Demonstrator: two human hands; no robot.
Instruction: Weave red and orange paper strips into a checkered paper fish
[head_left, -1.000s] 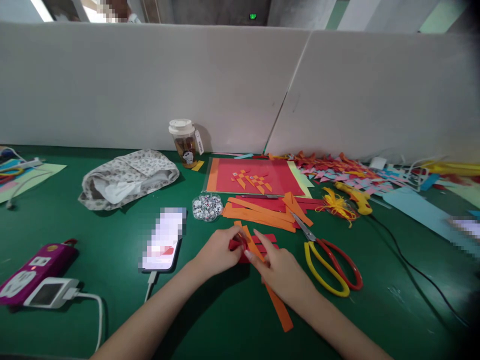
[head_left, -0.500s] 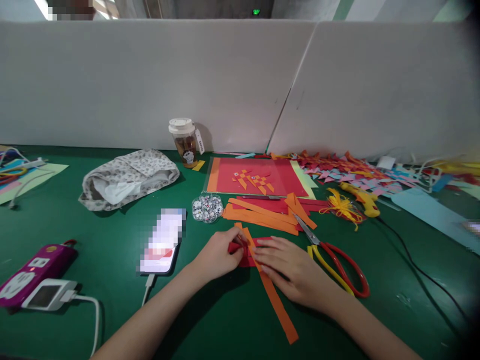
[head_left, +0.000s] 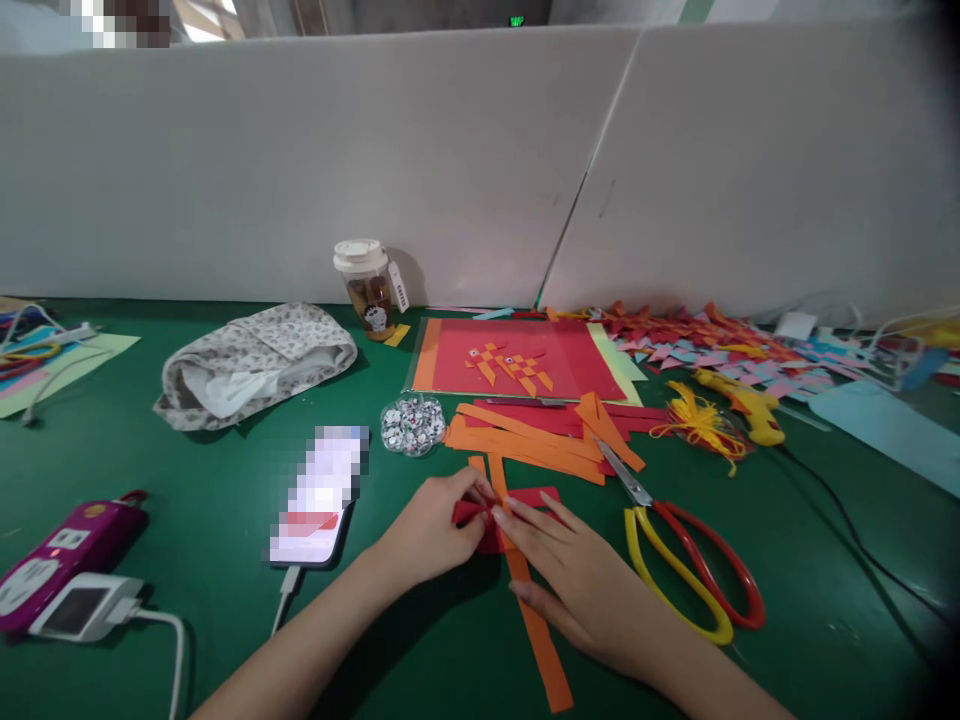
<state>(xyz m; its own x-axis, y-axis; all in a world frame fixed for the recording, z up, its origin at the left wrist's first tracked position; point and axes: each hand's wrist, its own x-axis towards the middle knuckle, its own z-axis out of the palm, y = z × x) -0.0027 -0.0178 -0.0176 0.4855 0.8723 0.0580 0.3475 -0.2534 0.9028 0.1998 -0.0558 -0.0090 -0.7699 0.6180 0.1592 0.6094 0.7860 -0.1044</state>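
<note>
My left hand [head_left: 442, 525] is pinched on a red paper strip [head_left: 491, 538] near the middle of the table. A long orange paper strip [head_left: 541, 635] crosses over the red paper and runs down toward me. My right hand [head_left: 566, 560] lies with its fingers stretched out, the fingertips touching the orange strip and the red paper where they cross. Between the hands, the fingers partly hide the crossing. Just beyond them lies a pile of orange strips [head_left: 525, 445]. Scissors [head_left: 667, 550] with red and yellow handles rest to the right of my right hand.
A red sheet [head_left: 585, 355] bearing two woven paper fish [head_left: 529, 370] lies behind. Around are a packet of googly eyes [head_left: 412, 425], a phone [head_left: 319, 500], a coffee cup [head_left: 367, 290], a cloth bag [head_left: 259, 365], yellow cord [head_left: 694, 425], a yellow glue gun [head_left: 750, 408] and a power strip [head_left: 71, 560].
My right hand's fingertips have moved left, up to the crossing by my left hand. The orange strip's near end has swung slightly left. The camera view has shifted a little.
</note>
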